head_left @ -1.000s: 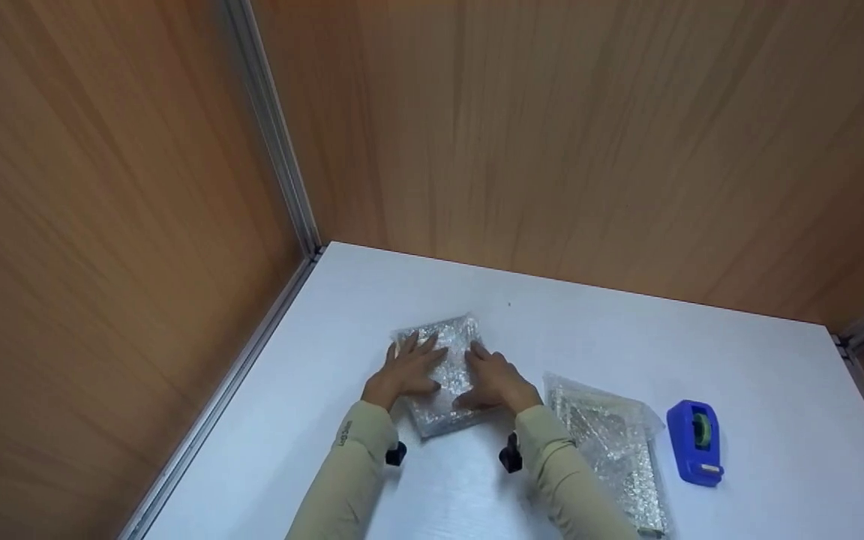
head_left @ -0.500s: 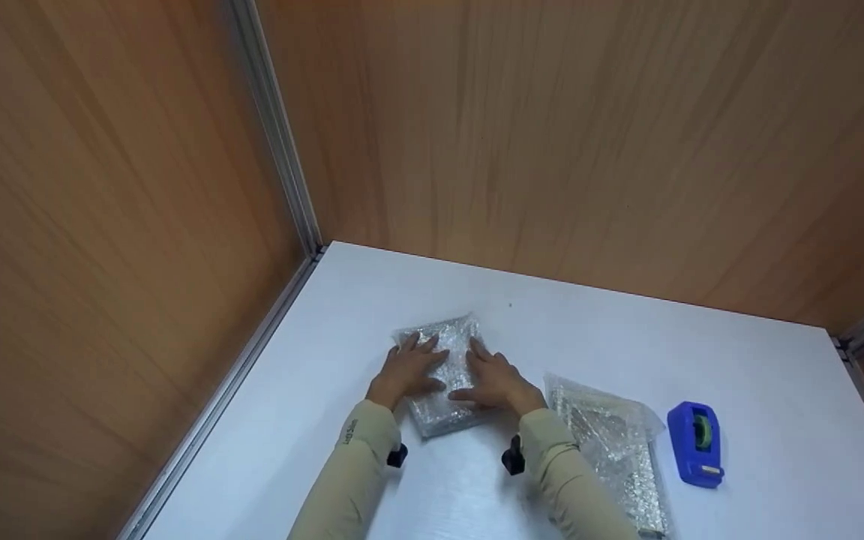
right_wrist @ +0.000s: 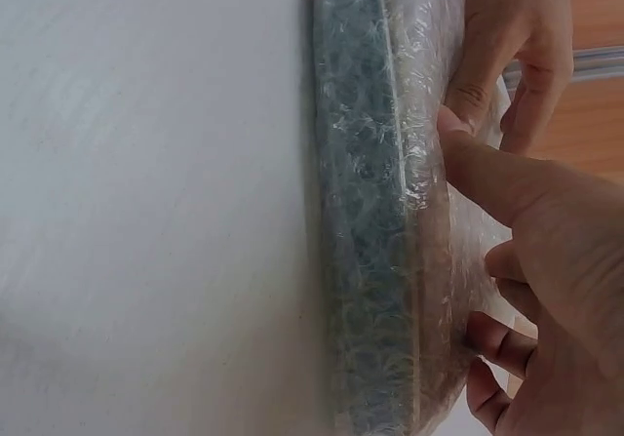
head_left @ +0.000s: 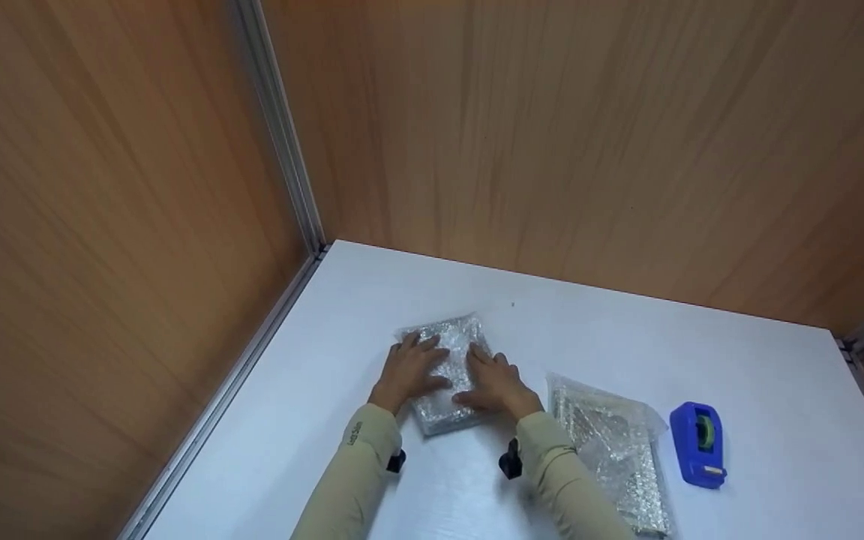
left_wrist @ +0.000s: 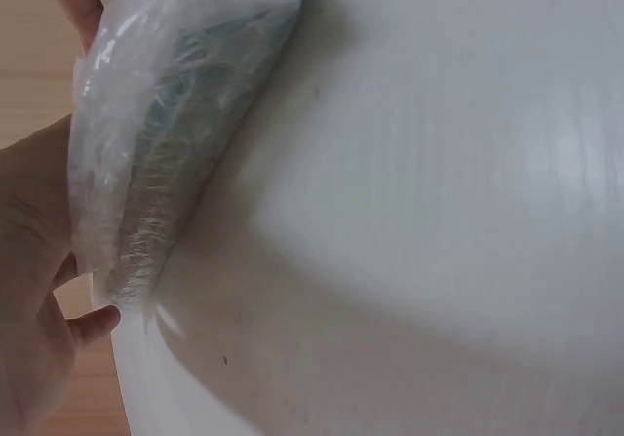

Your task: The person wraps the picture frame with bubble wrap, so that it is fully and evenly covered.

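Observation:
A flat rectangular package in clear bubble wrap (head_left: 453, 367) lies on the white table between both hands. Spread across its left part, my left hand (head_left: 406, 371) presses on the wrap with the fingers extended. From the other side my right hand (head_left: 499, 384) lays its fingertips and thumb on the top. In the right wrist view, the package (right_wrist: 366, 182) shows a thick bluish-grey side under the wrap, with the right thumb (right_wrist: 487, 168) touching the film near the left hand. A left fingertip (left_wrist: 97, 325) reaches the package's far end in the left wrist view.
To the right lies another bubble-wrapped item (head_left: 612, 442), its loose film sticking out at the top. Beyond it stands a blue tape dispenser (head_left: 697, 446) with a green roll. Wood-grain panels (head_left: 552, 150) border the white table (head_left: 627, 337) at the back and left.
Both hands stay on the package, with only slight shifts of fingers and thumbs. The head view has drifted a little; the other things keep their places.

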The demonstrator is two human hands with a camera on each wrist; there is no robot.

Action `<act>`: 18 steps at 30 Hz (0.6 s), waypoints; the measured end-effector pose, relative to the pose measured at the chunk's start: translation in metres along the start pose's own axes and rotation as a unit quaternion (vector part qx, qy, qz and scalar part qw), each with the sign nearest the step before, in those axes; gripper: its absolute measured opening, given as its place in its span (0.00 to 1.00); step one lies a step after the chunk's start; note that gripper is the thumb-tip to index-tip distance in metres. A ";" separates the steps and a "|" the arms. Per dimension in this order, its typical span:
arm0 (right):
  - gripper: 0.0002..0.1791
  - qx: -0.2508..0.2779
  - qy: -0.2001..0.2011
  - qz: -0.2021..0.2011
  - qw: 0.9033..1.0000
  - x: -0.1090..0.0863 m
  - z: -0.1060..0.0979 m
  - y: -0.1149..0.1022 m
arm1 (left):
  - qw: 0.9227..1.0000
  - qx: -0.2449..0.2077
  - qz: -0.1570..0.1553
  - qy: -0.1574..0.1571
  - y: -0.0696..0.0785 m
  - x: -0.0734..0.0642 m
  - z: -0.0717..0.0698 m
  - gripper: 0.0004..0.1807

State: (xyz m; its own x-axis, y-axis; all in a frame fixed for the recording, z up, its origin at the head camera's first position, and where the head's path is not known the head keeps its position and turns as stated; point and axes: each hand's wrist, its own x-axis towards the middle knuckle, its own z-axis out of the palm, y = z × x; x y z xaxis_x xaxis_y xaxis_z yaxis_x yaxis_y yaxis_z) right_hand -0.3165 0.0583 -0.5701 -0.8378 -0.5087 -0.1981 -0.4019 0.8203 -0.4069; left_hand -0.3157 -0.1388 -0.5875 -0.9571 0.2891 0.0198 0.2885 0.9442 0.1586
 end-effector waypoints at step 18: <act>0.48 0.020 -0.022 0.018 0.999 0.001 -0.003 0.005 | 1.000 0.020 0.006 -0.002 0.005 0.009 0.001 0.33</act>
State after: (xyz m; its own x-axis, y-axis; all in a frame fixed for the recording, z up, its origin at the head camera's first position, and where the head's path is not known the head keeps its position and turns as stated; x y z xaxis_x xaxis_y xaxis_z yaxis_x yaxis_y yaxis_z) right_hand -0.3206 0.0630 -0.5695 -0.8338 -0.4912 -0.2522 -0.3559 0.8273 -0.4346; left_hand -0.3230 -0.1313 -0.5875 -0.9533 0.3014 0.0176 0.3013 0.9461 0.1188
